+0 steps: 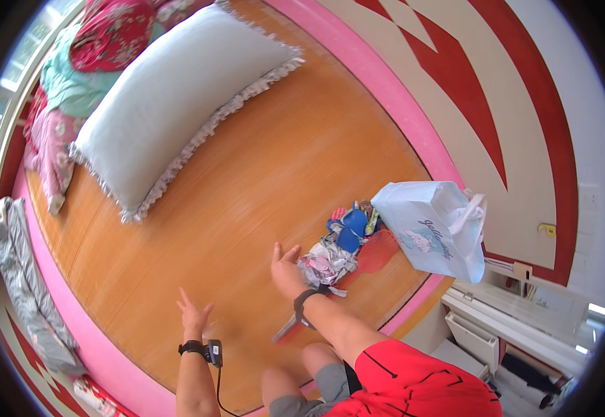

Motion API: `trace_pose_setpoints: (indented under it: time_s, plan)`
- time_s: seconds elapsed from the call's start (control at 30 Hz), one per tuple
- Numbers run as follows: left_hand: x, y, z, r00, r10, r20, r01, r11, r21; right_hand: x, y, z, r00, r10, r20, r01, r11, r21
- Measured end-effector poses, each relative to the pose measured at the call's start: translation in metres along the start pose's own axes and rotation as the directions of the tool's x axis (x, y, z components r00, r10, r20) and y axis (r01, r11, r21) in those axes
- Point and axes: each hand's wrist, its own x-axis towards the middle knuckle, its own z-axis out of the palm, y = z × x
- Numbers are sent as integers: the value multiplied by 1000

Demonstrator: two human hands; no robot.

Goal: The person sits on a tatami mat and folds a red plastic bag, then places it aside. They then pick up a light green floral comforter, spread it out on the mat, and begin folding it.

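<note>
My left hand point(194, 314) hovers at the lower left over the orange-brown wooden surface point(219, 224), its fingers spread and nothing in it. My right hand point(286, 271) is beside a heap of crumpled paper or plastic wrappers point(329, 262), fingers apart and holding nothing; whether it touches the heap I cannot tell. A blue item point(351, 231) lies among small coloured things just above the heap. A red plastic fly swatter point(379, 251) lies partly under them. The light-blue bag point(412, 224) with a printed rabbit stands to their right. A band with a small device is on each wrist.
A large pale pillow point(177, 99) with a frilled edge lies at the upper left, before heaped red, green and pink fabrics point(78, 83). Folded grey bedding point(31, 292) is at the left edge. A pink border point(386, 78) and a painted wall point(532, 156) bound the right side.
</note>
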Motion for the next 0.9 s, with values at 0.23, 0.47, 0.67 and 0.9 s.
trace_pose_setpoints:
  time_s: [0.23,0.47,0.67,0.9]
  plan:
    - [3,60,22,998,-51,-39,51,999,7,4,1,8,888,-4,-460,-36,996,-77]
    - [7,55,30,998,-46,-54,45,999,-12,11,-5,43,969,63,-238,-74,997,-36]
    - [4,54,27,999,-33,-20,31,997,-77,4,-8,28,915,133,-382,-116,991,68]
    - [31,38,47,985,-172,-18,173,982,81,-88,-9,-18,912,324,-254,-38,681,731]
